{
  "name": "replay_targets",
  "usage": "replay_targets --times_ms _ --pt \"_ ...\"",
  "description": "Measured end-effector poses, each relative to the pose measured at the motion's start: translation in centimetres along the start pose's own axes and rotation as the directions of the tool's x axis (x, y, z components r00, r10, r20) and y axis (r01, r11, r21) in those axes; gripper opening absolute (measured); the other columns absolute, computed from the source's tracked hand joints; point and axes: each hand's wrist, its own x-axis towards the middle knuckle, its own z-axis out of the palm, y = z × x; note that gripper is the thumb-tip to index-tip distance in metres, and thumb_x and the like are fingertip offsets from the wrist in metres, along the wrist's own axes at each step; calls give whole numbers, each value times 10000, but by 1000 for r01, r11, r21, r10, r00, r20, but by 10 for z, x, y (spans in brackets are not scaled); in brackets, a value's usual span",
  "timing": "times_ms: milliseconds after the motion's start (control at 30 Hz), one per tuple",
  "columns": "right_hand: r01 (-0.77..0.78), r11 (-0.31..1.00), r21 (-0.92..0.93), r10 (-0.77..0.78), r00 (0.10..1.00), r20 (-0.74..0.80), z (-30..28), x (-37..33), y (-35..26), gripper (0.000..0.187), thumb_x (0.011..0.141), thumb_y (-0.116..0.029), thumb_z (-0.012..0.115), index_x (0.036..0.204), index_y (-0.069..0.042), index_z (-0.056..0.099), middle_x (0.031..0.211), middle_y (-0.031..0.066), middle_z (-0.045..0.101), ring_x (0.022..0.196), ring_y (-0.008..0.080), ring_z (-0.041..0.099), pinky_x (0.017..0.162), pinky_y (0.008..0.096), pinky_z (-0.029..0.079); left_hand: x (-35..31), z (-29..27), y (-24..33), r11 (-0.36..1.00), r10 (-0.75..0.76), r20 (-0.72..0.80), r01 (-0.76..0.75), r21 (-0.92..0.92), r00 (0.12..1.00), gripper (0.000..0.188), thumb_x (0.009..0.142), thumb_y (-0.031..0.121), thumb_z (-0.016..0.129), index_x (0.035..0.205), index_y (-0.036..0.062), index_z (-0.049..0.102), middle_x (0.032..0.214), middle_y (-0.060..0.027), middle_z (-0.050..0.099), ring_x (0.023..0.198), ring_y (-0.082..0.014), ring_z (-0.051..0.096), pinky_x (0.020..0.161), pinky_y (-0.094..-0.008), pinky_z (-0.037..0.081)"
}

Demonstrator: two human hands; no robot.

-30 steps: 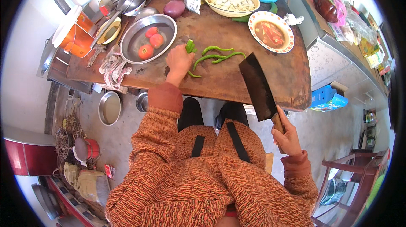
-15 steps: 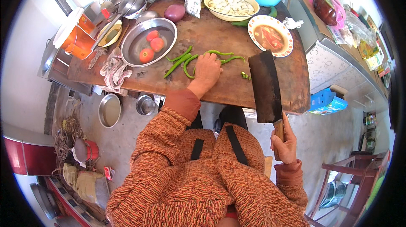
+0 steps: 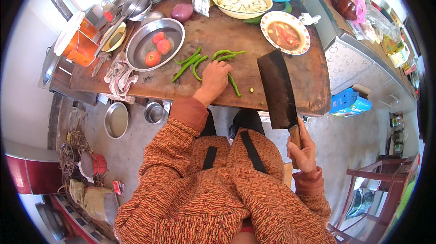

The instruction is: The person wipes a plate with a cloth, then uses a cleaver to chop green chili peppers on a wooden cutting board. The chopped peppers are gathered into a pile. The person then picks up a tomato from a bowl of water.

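Several green peppers (image 3: 186, 67) lie around the left hand (image 3: 215, 79) (curled, its grip unclear).

Looks like worn, dark wood across the tabletop (image 3: 227, 32), smooth and glossy on the green chili peppers (image 3: 185, 68) toward eleven o'clock, dull blackened metal in the cleaver blade (image 3: 277, 90) between two and three, and matt wood in its handle (image 3: 295, 136) near four. Gleams as smooth metal in the round basin (image 3: 140, 47) between ten and eleven, as orange plastic on the bucket (image 3: 84, 39) at ten, and as thin, crinkled pink plastic in the bag (image 3: 361, 7) near two. Turns rough and matt toward eight in the knit-like sleeve (image 3: 168, 146), limp and wrinkled between nine and ten in the cloth rag (image 3: 119, 78).
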Motion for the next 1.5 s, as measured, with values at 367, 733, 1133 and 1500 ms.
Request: replay_targets --times_ms 367,733,1133,1500 --pt "-57 998 -28 57 998 24 -6 -5 23 742 873 10 585 1551 -87 299 962 16 553 711 57 474 613 211 439 -8 6 23 977 -173 -82 160 -143 982 218 749 123 754 936 64 659 935 -117 611 951 -339 575 816 -445 488" --pt "47 934 -354 -12 995 102 -1 13 -18 720 862 51 570 1531 -43 318 1100 68 620 930 95 560 829 236 450 -17 -1 34 874 -70 181 148 -463 981 284 683 13 790 915 32 627 838 -126 617 798 -301 615 704 -399 500" --pt "101 887 -450 -26 985 169 11 16 -13 749 853 95 586 1533 -73 321 1259 184 628 1174 197 595 986 285 434 -23 -6 38 899 -71 159 132 -418 985 221 702 16 757 893 25 646 862 -132 616 862 -344 597 745 -428 484" --pt "345 540 -768 -235 937 256 26 36 -14 741 840 6 589 1519 -165 346 871 167 589 770 400 608 668 468 498 -22 -7 41 928 -141 166 188 -321 976 197 736 43 730 919 47 658 948 -145 666 962 -374 614 821 -464 507"
